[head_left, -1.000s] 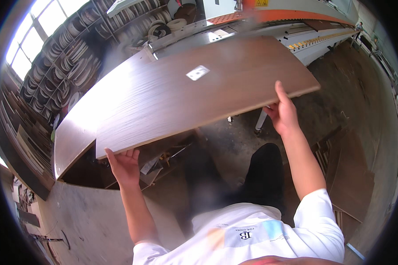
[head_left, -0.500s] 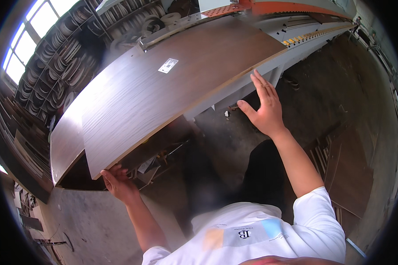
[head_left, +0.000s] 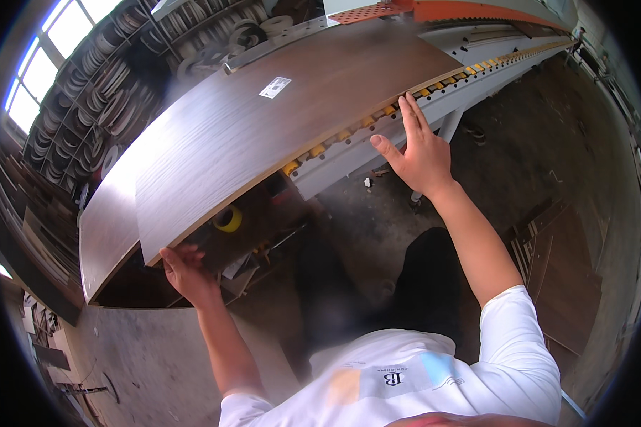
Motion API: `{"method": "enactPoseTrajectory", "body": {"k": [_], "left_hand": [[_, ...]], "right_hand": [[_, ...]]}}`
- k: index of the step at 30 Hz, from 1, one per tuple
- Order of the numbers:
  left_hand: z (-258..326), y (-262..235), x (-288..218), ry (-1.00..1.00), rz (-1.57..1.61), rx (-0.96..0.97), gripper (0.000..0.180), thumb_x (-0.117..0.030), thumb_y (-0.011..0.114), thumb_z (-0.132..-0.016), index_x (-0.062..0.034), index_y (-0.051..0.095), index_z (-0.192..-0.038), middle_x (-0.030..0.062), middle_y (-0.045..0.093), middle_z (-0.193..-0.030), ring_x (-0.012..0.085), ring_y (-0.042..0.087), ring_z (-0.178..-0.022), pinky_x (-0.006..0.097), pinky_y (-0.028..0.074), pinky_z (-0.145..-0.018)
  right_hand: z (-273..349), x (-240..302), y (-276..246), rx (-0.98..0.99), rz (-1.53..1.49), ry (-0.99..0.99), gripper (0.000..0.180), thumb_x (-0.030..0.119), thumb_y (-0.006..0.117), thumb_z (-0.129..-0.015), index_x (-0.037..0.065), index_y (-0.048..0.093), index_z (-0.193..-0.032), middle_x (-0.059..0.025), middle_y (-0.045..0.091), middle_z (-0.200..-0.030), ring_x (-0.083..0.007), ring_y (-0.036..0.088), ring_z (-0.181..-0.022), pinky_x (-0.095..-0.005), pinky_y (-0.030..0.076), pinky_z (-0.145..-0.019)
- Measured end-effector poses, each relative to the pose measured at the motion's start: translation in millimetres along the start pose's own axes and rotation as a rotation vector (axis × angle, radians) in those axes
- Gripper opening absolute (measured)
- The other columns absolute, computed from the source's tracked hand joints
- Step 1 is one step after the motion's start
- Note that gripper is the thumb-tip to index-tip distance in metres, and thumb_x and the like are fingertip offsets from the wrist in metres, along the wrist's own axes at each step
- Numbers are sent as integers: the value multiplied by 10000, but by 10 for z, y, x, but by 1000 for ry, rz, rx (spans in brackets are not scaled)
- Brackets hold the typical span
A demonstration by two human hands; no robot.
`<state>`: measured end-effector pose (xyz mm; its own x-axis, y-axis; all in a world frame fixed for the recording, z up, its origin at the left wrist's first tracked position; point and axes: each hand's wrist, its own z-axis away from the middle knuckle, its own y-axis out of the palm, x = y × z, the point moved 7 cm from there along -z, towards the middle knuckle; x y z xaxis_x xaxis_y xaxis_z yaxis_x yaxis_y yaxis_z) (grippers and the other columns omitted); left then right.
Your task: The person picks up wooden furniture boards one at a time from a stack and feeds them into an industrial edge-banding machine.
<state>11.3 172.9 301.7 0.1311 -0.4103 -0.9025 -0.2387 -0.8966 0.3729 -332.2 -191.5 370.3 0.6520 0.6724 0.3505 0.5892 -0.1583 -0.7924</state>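
A large brown wood-grain panel (head_left: 313,92) with a white label (head_left: 275,87) lies across the machine table. At its near left corner my left hand (head_left: 189,276) holds the edge, thumb against the corner and fingers partly hidden under it. My right hand (head_left: 421,149) is open, thumb spread away, its fingertips against the panel's front edge farther right. Under that edge runs a row of yellow rollers (head_left: 318,151) on the machine's pale rail. Another wood-grain panel (head_left: 110,235) shows beneath the left end.
An orange machine cover (head_left: 470,12) is at the far side. Racks of edge-banding coils (head_left: 121,92) stand at the far left, with upright boards (head_left: 32,242) nearer. A yellow roll (head_left: 228,219) sits below the panel. More boards (head_left: 566,263) lie on the floor at right.
The panel has shifted away from me, uncovering more yellow rollers and the yellow roll below. Both hands have moved forward with its edge; my right hand has also moved slightly left.
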Motion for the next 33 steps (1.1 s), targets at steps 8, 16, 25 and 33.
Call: {"method": "enactPoseTrajectory", "body": {"k": [8,16,25,33], "left_hand": [[43,119,79,-10,-17,73,460,-517,579,-1025,-69,598,-922,60,647,-711,126,570,-609,270,482,-614],[257,715,204,-105,-45,233,497,-453,517,-1073,28,641,-1043,104,674,-733,164,623,-641,279,503,-624],[488,1484,370,-207,-82,489,526,-425,480,-1094,71,650,-1069,143,704,-801,197,669,-709,303,524,-648],[960,1609,706,-326,-55,692,506,-413,420,-1109,43,638,-1130,136,708,-840,186,664,-763,309,541,-725]], "right_hand": [[-51,-152,-16,14,24,52,979,752,442,-950,7,315,-1572,-126,343,-1647,-309,573,-1328,-409,566,-922],[-280,-758,-64,-8,46,143,979,788,383,-948,65,289,-1601,-83,314,-1667,-304,498,-1404,-408,518,-1014],[-282,-1265,-258,-116,-244,211,824,630,544,-961,58,420,-1541,-115,410,-1612,-252,587,-1258,-357,474,-1036],[1616,-1570,148,86,-228,392,657,347,740,-900,154,512,-1485,-150,695,-1251,-289,708,-1049,-404,554,-911]]}}
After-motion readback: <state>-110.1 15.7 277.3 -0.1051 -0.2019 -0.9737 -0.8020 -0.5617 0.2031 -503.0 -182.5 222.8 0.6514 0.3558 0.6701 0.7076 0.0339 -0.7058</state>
